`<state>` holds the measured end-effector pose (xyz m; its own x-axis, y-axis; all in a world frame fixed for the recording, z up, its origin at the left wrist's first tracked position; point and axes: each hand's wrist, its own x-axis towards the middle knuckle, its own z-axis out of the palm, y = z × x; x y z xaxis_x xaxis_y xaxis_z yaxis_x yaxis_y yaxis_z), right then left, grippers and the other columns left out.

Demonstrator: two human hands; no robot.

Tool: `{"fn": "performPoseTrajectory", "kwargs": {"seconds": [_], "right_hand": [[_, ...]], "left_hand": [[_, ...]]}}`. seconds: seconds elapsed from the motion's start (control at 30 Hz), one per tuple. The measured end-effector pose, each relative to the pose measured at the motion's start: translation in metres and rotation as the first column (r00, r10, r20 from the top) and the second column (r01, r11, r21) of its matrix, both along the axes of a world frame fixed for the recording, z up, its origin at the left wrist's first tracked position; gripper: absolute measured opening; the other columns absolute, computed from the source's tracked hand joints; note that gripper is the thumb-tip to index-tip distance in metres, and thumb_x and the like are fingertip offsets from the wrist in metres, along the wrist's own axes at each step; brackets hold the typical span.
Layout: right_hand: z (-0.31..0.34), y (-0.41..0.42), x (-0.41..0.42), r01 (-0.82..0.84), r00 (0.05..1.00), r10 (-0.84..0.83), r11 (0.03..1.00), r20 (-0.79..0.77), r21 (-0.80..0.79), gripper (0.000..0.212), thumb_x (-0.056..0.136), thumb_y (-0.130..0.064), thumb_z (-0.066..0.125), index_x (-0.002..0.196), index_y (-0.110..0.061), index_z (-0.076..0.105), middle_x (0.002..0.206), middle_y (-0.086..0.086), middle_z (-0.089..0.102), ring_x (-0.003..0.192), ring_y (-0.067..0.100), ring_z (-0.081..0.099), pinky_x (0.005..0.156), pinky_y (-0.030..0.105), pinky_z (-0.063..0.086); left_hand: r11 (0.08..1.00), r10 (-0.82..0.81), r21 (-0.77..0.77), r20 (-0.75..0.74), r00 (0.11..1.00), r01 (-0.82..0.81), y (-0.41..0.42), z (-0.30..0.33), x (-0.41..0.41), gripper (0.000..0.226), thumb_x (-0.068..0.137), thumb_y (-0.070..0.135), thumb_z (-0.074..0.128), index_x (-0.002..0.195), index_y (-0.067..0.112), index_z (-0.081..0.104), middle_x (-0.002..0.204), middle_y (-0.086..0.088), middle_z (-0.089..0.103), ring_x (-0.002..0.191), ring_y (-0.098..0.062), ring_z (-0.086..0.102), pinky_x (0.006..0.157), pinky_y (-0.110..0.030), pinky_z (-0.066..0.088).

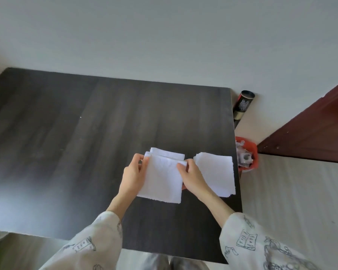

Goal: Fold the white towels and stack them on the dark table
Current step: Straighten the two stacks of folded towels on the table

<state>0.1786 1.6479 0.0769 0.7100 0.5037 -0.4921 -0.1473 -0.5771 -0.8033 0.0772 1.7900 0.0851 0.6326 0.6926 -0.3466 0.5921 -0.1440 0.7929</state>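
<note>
Where pale floor (293, 191) meets white wall (164, 36), dark table (66, 133) stands.

White towels (162, 178), dark table (86, 123), red basket (250, 149) (sleeves doodle-printed)

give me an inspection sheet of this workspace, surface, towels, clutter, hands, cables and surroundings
Surface: dark table, wood grain.
Job's things: towel being folded, held by both hands; stack of white towels lying to its right, near the table's edge.
Clutter: nothing seen on the table.
Hands: left hand and right hand each pinch a far corner of the towel.
Cables: nothing seen.
Surroundings: red bin and black tube on the floor; dark red door.
</note>
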Motion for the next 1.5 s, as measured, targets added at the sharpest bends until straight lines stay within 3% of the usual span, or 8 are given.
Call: {"fn": "performPoseTrajectory", "kwargs": {"seconds": [0.17,0.33,0.57,0.7,0.9,1.07,1.27,1.5], "right_hand": [[-0.031,0.026,0.016,0.142,0.981,-0.125,0.984,0.148,-0.108,0.017,0.098,-0.030,0.040,0.097,-0.013,0.043,0.075,-0.003,0.046,0.067,0.009,0.046,0.056,0.018,0.040],[-0.052,0.040,0.018,0.247,0.936,-0.181,0.949,0.301,-0.197,0.019,0.098,-0.034,0.037,0.100,-0.016,0.042,0.074,-0.007,0.045,0.062,0.010,0.047,0.052,0.014,0.036],[-0.060,0.047,0.019,0.310,0.901,-0.181,0.905,0.394,-0.292,0.028,0.099,-0.038,0.033,0.102,-0.014,0.046,0.078,-0.006,0.046,0.067,0.012,0.049,0.055,0.019,0.044],[-0.061,0.046,0.016,0.290,0.904,-0.128,0.884,0.407,-0.367,0.030,0.099,-0.040,0.031,0.108,-0.014,0.045,0.084,-0.005,0.048,0.060,0.008,0.043,0.048,0.010,0.033],[-0.058,0.046,0.011,0.279,0.902,-0.097,0.874,0.420,-0.397,0.036,0.099,-0.040,0.031,0.121,-0.013,0.042,0.094,-0.005,0.051,0.070,0.008,0.045,0.052,0.008,0.032],[-0.058,0.047,0.011,0.250,0.908,-0.055,0.867,0.415,-0.431,0.035,0.099,-0.040,0.030,0.118,-0.014,0.044,0.092,-0.007,0.048,0.070,0.008,0.043,0.048,0.005,0.028],[-0.059,0.048,0.012,0.270,0.908,-0.093,0.875,0.409,-0.401,0.035,0.098,-0.041,0.033,0.114,-0.013,0.046,0.086,-0.006,0.050,0.057,0.006,0.042,0.049,0.005,0.028],[-0.058,0.047,0.014,0.278,0.899,-0.146,0.918,0.413,-0.281,0.029,0.097,-0.039,0.039,0.106,-0.014,0.048,0.085,-0.005,0.051,0.060,0.007,0.046,0.052,0.008,0.033]], "left_hand": [[0.997,-0.071,0.004,-0.113,0.991,0.071,0.027,-0.029,0.031,0.025,0.094,0.046,0.034,0.093,0.026,0.047,0.079,0.004,0.059,0.072,-0.015,0.052,0.060,-0.029,0.040],[0.989,-0.141,0.017,-0.168,0.976,0.146,0.033,-0.049,0.044,0.026,0.096,0.042,0.031,0.101,0.021,0.046,0.080,-0.002,0.060,0.071,-0.022,0.052,0.060,-0.033,0.040],[0.962,-0.237,0.076,-0.255,0.937,0.264,0.036,-0.063,0.045,0.031,0.097,0.041,0.027,0.108,0.017,0.042,0.086,-0.009,0.060,0.076,-0.032,0.056,0.060,-0.034,0.041],[0.950,-0.264,0.096,-0.258,0.929,0.297,0.036,-0.066,0.046,0.030,0.098,0.039,0.026,0.109,0.016,0.041,0.083,-0.009,0.059,0.071,-0.031,0.055,0.057,-0.033,0.038],[0.938,-0.289,0.118,-0.249,0.925,0.325,0.039,-0.069,0.044,0.032,0.097,0.041,0.027,0.112,0.017,0.042,0.083,-0.014,0.062,0.072,-0.033,0.059,0.062,-0.039,0.048],[0.925,-0.299,0.155,-0.267,0.916,0.347,0.042,-0.073,0.043,0.033,0.097,0.041,0.027,0.113,0.016,0.042,0.082,-0.011,0.062,0.068,-0.030,0.059,0.058,-0.033,0.046],[0.902,-0.281,0.248,-0.283,0.917,0.353,0.040,-0.075,0.041,0.034,0.097,0.038,0.028,0.114,0.013,0.042,0.081,-0.010,0.063,0.065,-0.029,0.060,0.062,-0.040,0.053],[0.875,-0.273,0.325,-0.281,0.920,0.359,0.044,-0.078,0.039,0.030,0.097,0.039,0.029,0.106,0.013,0.042,0.079,-0.010,0.065,0.064,-0.032,0.060,0.062,-0.044,0.053]]}}
